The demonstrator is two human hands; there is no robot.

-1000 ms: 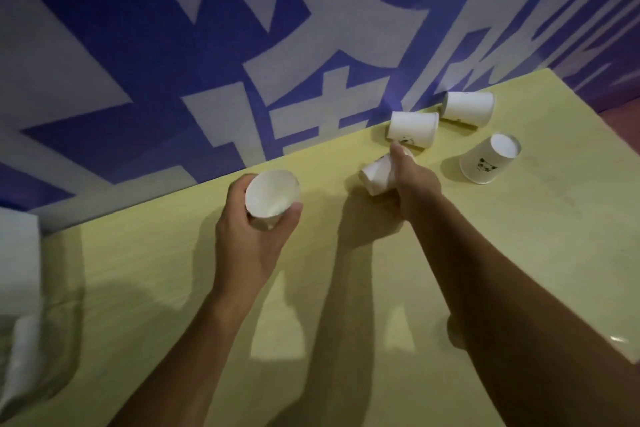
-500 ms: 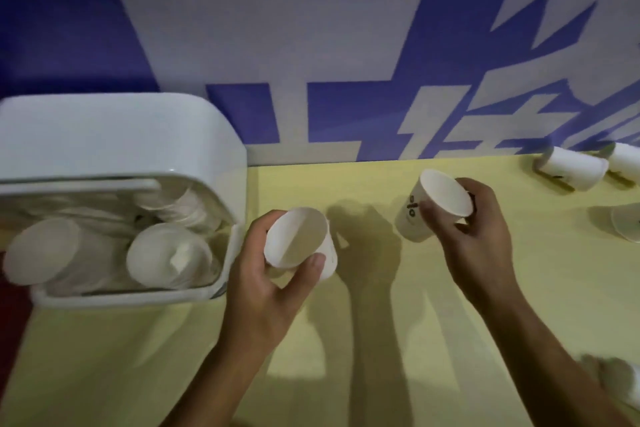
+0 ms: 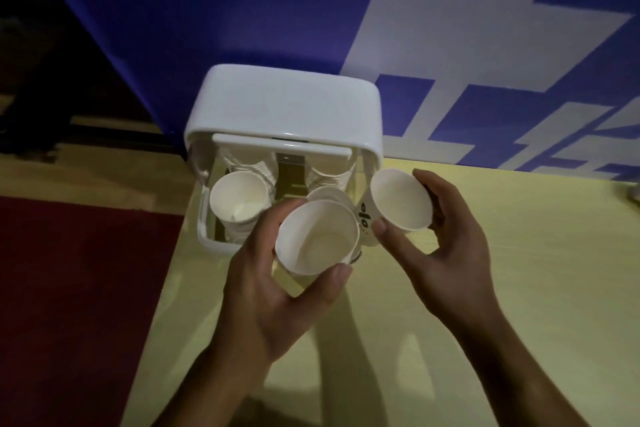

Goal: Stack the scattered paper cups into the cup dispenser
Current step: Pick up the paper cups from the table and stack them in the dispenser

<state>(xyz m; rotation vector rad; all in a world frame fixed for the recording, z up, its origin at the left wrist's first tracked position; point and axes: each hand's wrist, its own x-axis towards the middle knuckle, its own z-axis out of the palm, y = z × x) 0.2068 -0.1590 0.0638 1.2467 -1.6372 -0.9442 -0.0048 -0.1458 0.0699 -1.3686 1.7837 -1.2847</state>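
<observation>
A white cup dispenser (image 3: 284,104) stands at the table's left end against the wall, its front open, with stacks of white paper cups (image 3: 239,201) inside. My left hand (image 3: 263,291) grips one paper cup (image 3: 317,241), mouth facing me, just in front of the dispenser's right stack. My right hand (image 3: 446,246) holds a second paper cup (image 3: 400,198) with a black print on its side, right of the dispenser and touching its right edge. The two held cups nearly touch.
The yellow table (image 3: 519,305) ends at its left edge beside the dispenser, with red floor (image 3: 76,305) below. A blue wall with white shapes (image 3: 485,45) runs behind. A pale object (image 3: 633,192) peeks in at the far right edge.
The view swung left from the scattered cups to the dispenser. My right hand picked up a cup from the table, and both hands brought their cups up to the dispenser's open front.
</observation>
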